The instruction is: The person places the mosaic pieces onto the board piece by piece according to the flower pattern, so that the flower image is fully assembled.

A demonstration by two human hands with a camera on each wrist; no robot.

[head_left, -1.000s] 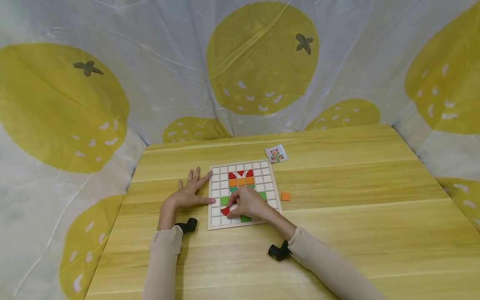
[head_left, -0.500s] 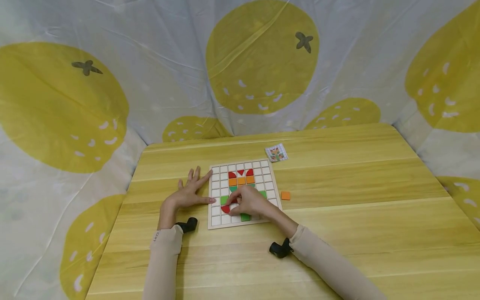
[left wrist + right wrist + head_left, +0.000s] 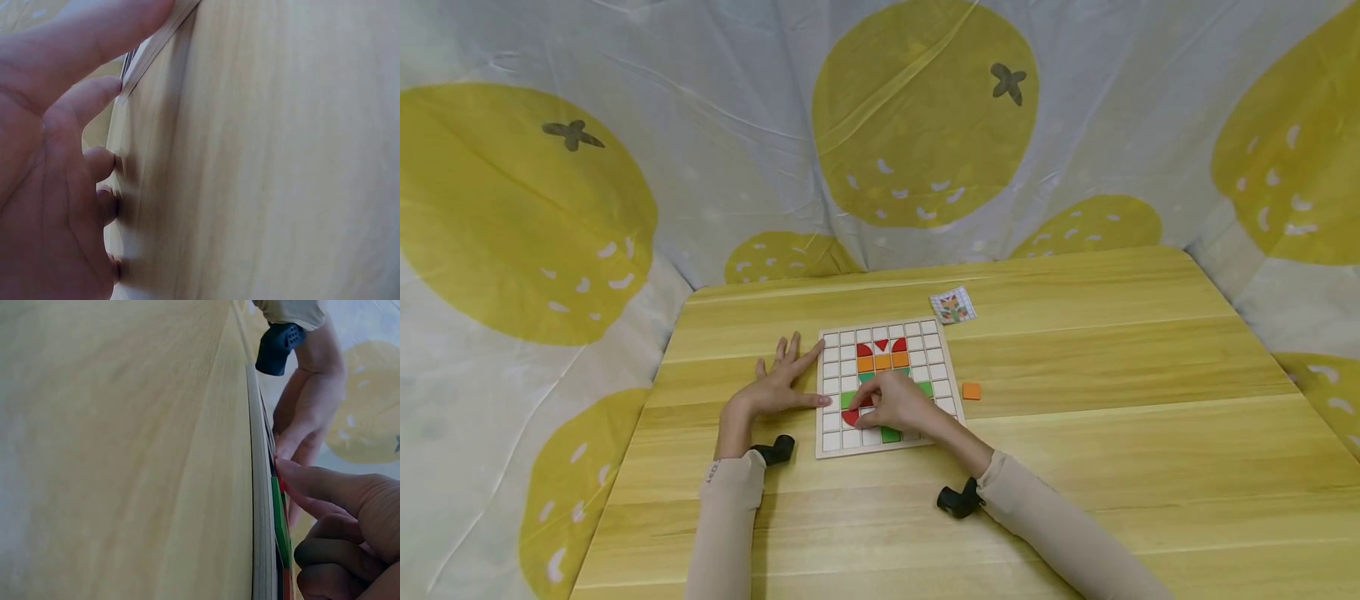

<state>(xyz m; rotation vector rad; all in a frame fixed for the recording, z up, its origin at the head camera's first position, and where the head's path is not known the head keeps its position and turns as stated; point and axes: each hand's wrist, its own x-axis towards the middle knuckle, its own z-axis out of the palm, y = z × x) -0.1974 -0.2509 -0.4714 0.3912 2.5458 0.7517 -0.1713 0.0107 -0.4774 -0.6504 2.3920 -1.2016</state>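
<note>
On the table lies a square wooden grid board (image 3: 886, 449), its middle cells filled with red, orange and green tiles. My left hand (image 3: 772, 393) is spread at the board's left side, thumb and index finger touching its edge and the other fingers on the table. My right hand (image 3: 898, 404) is over the lower middle of the board and pinches a red tile with a rounded edge (image 3: 850, 417) between thumb and index finger, in a cell of the lower left. In the right wrist view, a green tile (image 3: 280, 519) lies near the thumb. The right hand hides several cells.
A loose orange square tile (image 3: 972, 391) lies right of the board. Behind the board's right corner is a small printed pattern card (image 3: 952, 306). A curtain with yellow fruit prints (image 3: 925, 117) hangs behind the table.
The red tile has shifted slightly away from me and turned a little in its cell, with the right hand's fingers at it. My left hand has stayed put.
</note>
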